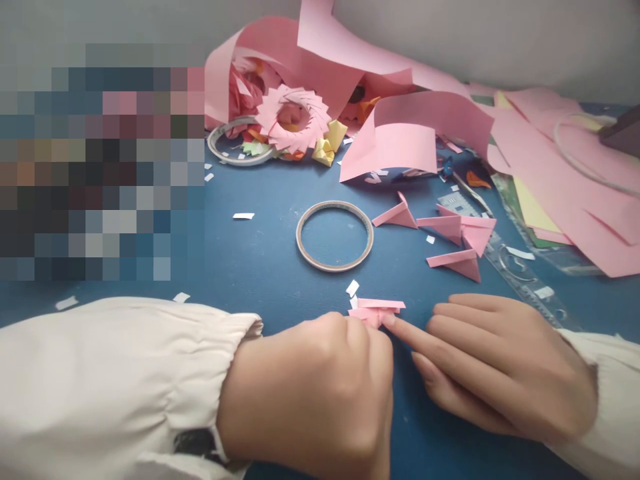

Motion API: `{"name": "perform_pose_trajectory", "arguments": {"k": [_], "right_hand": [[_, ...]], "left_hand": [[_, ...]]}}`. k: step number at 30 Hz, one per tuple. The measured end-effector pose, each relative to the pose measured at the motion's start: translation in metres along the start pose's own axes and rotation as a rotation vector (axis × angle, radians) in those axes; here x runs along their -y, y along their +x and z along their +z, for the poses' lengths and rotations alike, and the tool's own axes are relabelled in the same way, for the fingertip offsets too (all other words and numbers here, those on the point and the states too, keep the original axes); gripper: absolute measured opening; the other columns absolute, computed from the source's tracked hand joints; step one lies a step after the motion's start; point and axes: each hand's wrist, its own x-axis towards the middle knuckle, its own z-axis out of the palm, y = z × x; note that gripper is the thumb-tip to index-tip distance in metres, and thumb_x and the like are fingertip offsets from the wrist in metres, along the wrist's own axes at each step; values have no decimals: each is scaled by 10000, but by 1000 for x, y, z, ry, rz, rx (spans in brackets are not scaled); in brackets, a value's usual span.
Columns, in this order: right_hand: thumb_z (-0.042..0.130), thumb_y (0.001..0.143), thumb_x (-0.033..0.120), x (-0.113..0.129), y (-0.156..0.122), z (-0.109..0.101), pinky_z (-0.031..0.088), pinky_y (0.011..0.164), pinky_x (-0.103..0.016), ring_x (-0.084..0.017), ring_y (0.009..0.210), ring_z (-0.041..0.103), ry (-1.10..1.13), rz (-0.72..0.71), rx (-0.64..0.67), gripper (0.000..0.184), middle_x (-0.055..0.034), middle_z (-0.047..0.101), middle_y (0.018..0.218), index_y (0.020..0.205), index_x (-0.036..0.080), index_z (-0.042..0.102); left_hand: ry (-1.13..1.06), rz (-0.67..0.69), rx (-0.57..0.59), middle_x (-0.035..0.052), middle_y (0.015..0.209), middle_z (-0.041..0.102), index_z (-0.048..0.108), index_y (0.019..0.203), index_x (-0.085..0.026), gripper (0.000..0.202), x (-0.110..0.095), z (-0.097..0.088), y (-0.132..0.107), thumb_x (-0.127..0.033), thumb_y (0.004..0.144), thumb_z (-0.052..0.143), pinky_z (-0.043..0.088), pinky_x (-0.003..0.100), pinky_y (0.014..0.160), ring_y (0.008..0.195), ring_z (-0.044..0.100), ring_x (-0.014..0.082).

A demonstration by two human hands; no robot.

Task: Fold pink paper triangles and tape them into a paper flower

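Note:
My left hand (320, 393) is closed, knuckles up, against a small folded pink paper piece (376, 312). Its fingertips are hidden behind the back of the hand. From the other side, my right hand (500, 360) touches that piece with its stretched index fingertip. The thumb is apart, the other fingers are bent, and nothing is in this hand. Just beyond lie several more folded pink paper pieces (454, 268). A narrow roll of tape (299, 241) lies flat on the blue table (265, 267).
A pink pleated paper ring (320, 113) leans at the back, beside a second tape roll (220, 157) and curled pink sheets (405, 147). Toward the right are a clear ruler (537, 290) and stacked coloured paper (575, 180). White scraps (243, 216) are scattered about. The upper left is pixelated.

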Motion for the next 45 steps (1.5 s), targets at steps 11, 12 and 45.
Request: {"name": "perform_pose_trajectory", "arguments": {"k": [11,12,45], "right_hand": [[432,901,125,5,2,3,408,496,-286,-138,549,537,2,114,-19,209,-28,612,642,1064,84,556],[435,900,124,6,2,3,396,482,-289,-139,534,524,-6,103,-14,198,-23,595,620,1046,78,561],[495,865,150,2,-5,1,370,430,-304,-134,490,441,-26,27,-36,200,-11,544,550,1023,70,586]], "left_hand": [[-12,18,-30,93,572,592,601,591,-143,230,0,-1,0,-168,769,456,246,294,362,413,413,145],[-10,15,-35,91,560,588,594,577,-145,220,0,0,1,-151,752,460,243,295,361,408,404,144],[29,-39,-96,192,833,708,704,750,-69,331,0,1,-1,-52,796,377,495,343,496,752,667,292]]}}
